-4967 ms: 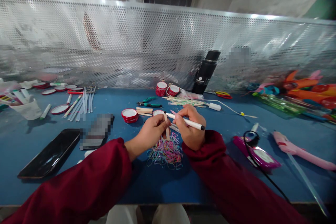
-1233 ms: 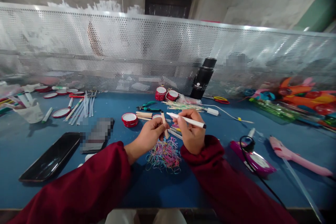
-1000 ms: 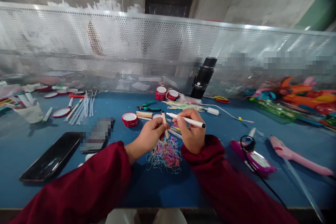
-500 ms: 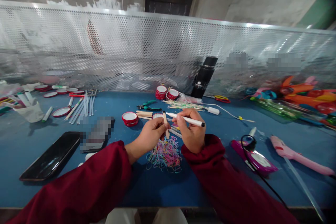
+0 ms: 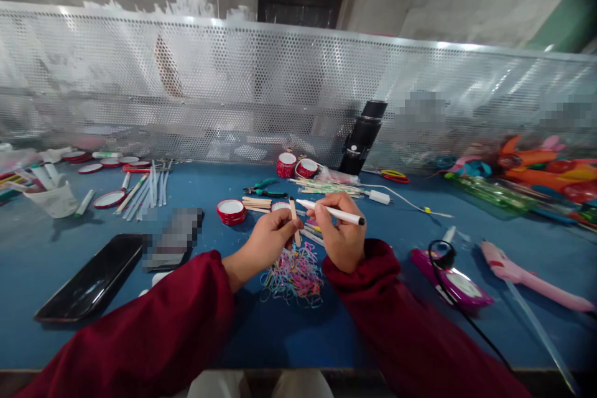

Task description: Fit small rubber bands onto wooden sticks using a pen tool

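My left hand [image 5: 270,239] pinches a flat wooden craft stick [image 5: 297,235], held upright; its top end is dark. In my right hand [image 5: 342,233] is a white marker [image 5: 342,216] with a black rear end, gripped like a pen. Its tip points left, close to the stick's dark end. Below both hands lies a tangled heap of coloured rubber bands [image 5: 293,277]. Left of the hands are a red round tin [image 5: 231,211] with a white top and a few more craft sticks [image 5: 256,203]. A second white round top is partly hidden behind my left hand.
Green-handled pliers [image 5: 265,189], thin sticks [image 5: 326,186] and a black bottle [image 5: 362,138] stand or lie farther back. Two phones, one a black phone [image 5: 91,278], and glue sticks [image 5: 144,196] are at left. A purple box [image 5: 450,280] and pink glue gun [image 5: 532,277] are at right.
The marker has shifted very slightly to the right, its tip a little farther from the stick. My left hand and the stick stay almost still.
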A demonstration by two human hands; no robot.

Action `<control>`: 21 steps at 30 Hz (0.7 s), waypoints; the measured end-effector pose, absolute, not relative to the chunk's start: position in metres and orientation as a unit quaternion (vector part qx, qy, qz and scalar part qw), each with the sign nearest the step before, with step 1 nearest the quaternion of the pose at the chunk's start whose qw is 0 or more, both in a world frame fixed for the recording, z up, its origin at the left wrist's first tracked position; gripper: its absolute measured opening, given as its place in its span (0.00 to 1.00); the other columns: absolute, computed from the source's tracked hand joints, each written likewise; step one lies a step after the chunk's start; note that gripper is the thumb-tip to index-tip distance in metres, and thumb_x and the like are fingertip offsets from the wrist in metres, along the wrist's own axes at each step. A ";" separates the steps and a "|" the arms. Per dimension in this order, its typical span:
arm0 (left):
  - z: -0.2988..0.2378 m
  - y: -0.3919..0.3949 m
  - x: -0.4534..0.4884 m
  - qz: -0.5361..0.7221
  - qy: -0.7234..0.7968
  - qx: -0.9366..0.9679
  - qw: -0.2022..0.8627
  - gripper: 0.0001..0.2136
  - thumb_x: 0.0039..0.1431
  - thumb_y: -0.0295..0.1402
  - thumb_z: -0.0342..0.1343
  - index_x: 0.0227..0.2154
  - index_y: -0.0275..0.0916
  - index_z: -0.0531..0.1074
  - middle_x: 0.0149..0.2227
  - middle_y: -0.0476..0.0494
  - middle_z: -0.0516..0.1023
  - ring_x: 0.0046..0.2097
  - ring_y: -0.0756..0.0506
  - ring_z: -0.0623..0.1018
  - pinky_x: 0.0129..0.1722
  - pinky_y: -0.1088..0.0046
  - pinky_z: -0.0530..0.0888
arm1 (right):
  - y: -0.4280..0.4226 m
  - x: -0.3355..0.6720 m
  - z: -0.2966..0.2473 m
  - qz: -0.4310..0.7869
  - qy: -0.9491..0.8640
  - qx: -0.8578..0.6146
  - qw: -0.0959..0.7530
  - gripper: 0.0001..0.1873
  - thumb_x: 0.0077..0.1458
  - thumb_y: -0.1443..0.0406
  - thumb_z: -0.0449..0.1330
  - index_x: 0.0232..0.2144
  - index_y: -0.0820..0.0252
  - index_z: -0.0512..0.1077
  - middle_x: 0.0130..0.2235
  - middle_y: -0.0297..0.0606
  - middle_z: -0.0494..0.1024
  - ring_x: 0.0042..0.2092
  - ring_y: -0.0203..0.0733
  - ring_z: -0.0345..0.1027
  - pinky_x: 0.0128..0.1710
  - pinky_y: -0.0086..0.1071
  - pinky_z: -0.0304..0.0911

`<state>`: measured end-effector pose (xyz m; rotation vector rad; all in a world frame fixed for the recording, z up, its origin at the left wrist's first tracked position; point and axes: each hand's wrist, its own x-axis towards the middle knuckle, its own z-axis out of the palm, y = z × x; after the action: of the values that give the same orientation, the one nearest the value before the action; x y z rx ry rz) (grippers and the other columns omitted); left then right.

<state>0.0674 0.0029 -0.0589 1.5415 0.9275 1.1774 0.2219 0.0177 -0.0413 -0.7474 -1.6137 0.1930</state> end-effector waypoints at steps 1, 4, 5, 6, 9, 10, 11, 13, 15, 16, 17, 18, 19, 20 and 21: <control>-0.058 0.003 0.067 0.482 0.380 0.630 0.476 0.14 0.60 0.42 0.53 0.26 0.37 0.64 0.21 0.50 0.68 0.21 0.54 0.66 0.22 0.76 0.60 | 0.018 0.222 -0.042 0.090 -0.698 -0.325 0.631 0.03 0.57 0.67 0.58 0.30 0.56 0.69 0.28 0.31 0.75 0.30 0.39 0.70 0.32 0.34 0.64; -0.057 0.002 0.068 0.477 0.380 0.628 0.483 0.14 0.60 0.42 0.52 0.26 0.37 0.64 0.21 0.50 0.69 0.21 0.54 0.67 0.22 0.76 0.61 | 0.019 0.222 -0.043 0.105 -0.690 -0.322 0.640 0.02 0.57 0.66 0.59 0.31 0.56 0.69 0.29 0.32 0.74 0.30 0.39 0.71 0.31 0.34 0.65; -0.057 0.002 0.068 0.475 0.381 0.626 0.487 0.14 0.60 0.43 0.52 0.27 0.37 0.64 0.21 0.50 0.69 0.21 0.54 0.67 0.22 0.77 0.61 | 0.019 0.223 -0.044 0.112 -0.691 -0.319 0.639 0.01 0.57 0.66 0.59 0.32 0.55 0.70 0.29 0.32 0.74 0.30 0.39 0.71 0.31 0.34 0.66; -0.056 0.001 0.068 0.474 0.380 0.625 0.490 0.14 0.60 0.43 0.52 0.27 0.37 0.64 0.22 0.50 0.70 0.21 0.54 0.68 0.22 0.77 0.62 | 0.020 0.223 -0.045 0.119 -0.691 -0.317 0.639 0.01 0.57 0.65 0.59 0.34 0.55 0.70 0.30 0.32 0.75 0.31 0.40 0.71 0.32 0.35 0.66; -0.056 0.001 0.068 0.489 0.369 0.614 0.498 0.13 0.59 0.43 0.53 0.32 0.36 0.66 0.22 0.50 0.70 0.21 0.54 0.69 0.21 0.77 0.62 | 0.021 0.225 -0.046 0.128 -0.699 -0.318 0.627 0.06 0.57 0.65 0.58 0.39 0.55 0.72 0.33 0.35 0.76 0.34 0.41 0.72 0.33 0.36 0.68; -0.056 0.002 0.068 0.496 0.364 0.608 0.501 0.13 0.59 0.43 0.54 0.34 0.36 0.66 0.22 0.51 0.70 0.20 0.54 0.69 0.21 0.77 0.62 | 0.022 0.226 -0.047 0.122 -0.705 -0.321 0.620 0.07 0.57 0.65 0.58 0.39 0.55 0.73 0.34 0.36 0.77 0.35 0.42 0.73 0.33 0.36 0.68; -0.056 0.002 0.068 0.502 0.360 0.603 0.505 0.14 0.58 0.43 0.55 0.35 0.36 0.66 0.22 0.52 0.70 0.20 0.54 0.69 0.20 0.78 0.62 | 0.022 0.226 -0.047 0.114 -0.712 -0.326 0.612 0.06 0.57 0.64 0.58 0.38 0.55 0.73 0.35 0.37 0.77 0.36 0.43 0.73 0.34 0.36 0.68; -0.056 0.002 0.068 0.504 0.357 0.597 0.512 0.14 0.57 0.44 0.56 0.34 0.37 0.65 0.21 0.53 0.69 0.19 0.54 0.68 0.19 0.78 0.61 | 0.021 0.226 -0.048 0.101 -0.721 -0.331 0.600 0.06 0.56 0.64 0.58 0.36 0.56 0.74 0.35 0.39 0.77 0.38 0.44 0.72 0.34 0.37 0.68; -0.057 0.003 0.068 0.501 0.357 0.599 0.512 0.15 0.56 0.45 0.57 0.31 0.37 0.64 0.20 0.53 0.69 0.19 0.54 0.68 0.18 0.78 0.60 | 0.019 0.225 -0.049 0.103 -0.723 -0.332 0.597 0.05 0.56 0.64 0.59 0.36 0.56 0.73 0.34 0.38 0.77 0.37 0.44 0.72 0.34 0.36 0.68; -0.057 0.003 0.068 0.501 0.357 0.600 0.511 0.15 0.56 0.45 0.57 0.30 0.37 0.64 0.20 0.52 0.69 0.19 0.54 0.68 0.18 0.78 0.60 | 0.019 0.224 -0.049 0.110 -0.720 -0.332 0.600 0.05 0.56 0.64 0.59 0.36 0.56 0.73 0.33 0.37 0.77 0.36 0.44 0.72 0.34 0.36 0.68; -0.057 0.003 0.068 0.500 0.358 0.601 0.510 0.15 0.56 0.45 0.56 0.30 0.37 0.64 0.20 0.52 0.69 0.19 0.54 0.68 0.18 0.78 0.61 | 0.018 0.223 -0.050 0.120 -0.715 -0.331 0.604 0.05 0.55 0.64 0.59 0.36 0.56 0.72 0.32 0.36 0.77 0.34 0.43 0.72 0.33 0.36 0.68; -0.057 0.002 0.068 0.498 0.360 0.601 0.511 0.15 0.57 0.45 0.56 0.30 0.37 0.63 0.20 0.52 0.69 0.19 0.54 0.68 0.18 0.78 0.61 | 0.018 0.222 -0.050 0.129 -0.708 -0.331 0.610 0.05 0.55 0.65 0.59 0.36 0.56 0.70 0.31 0.35 0.76 0.32 0.42 0.72 0.32 0.35 0.67; -0.057 0.002 0.068 0.497 0.362 0.601 0.511 0.15 0.57 0.45 0.56 0.30 0.37 0.63 0.20 0.52 0.69 0.19 0.54 0.68 0.18 0.78 0.61 | 0.017 0.222 -0.050 0.133 -0.702 -0.333 0.616 0.04 0.55 0.65 0.59 0.36 0.55 0.70 0.30 0.34 0.76 0.31 0.41 0.71 0.31 0.34 0.66; -0.056 0.002 0.068 0.495 0.365 0.600 0.512 0.15 0.57 0.46 0.55 0.30 0.37 0.63 0.20 0.52 0.69 0.19 0.54 0.68 0.18 0.78 0.62 | 0.017 0.221 -0.050 0.128 -0.699 -0.335 0.619 0.03 0.55 0.65 0.59 0.35 0.55 0.69 0.29 0.33 0.76 0.29 0.40 0.70 0.30 0.34 0.66; -0.056 0.002 0.068 0.493 0.367 0.599 0.513 0.15 0.58 0.46 0.55 0.30 0.37 0.63 0.20 0.52 0.69 0.19 0.54 0.68 0.18 0.79 0.62 | 0.017 0.221 -0.050 0.116 -0.699 -0.337 0.620 0.02 0.55 0.65 0.59 0.33 0.55 0.69 0.28 0.33 0.75 0.29 0.39 0.69 0.30 0.34 0.65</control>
<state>0.0685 0.0017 -0.0561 1.4408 0.8822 1.1853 0.2208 0.0172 -0.0497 -0.7753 -1.6073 0.2656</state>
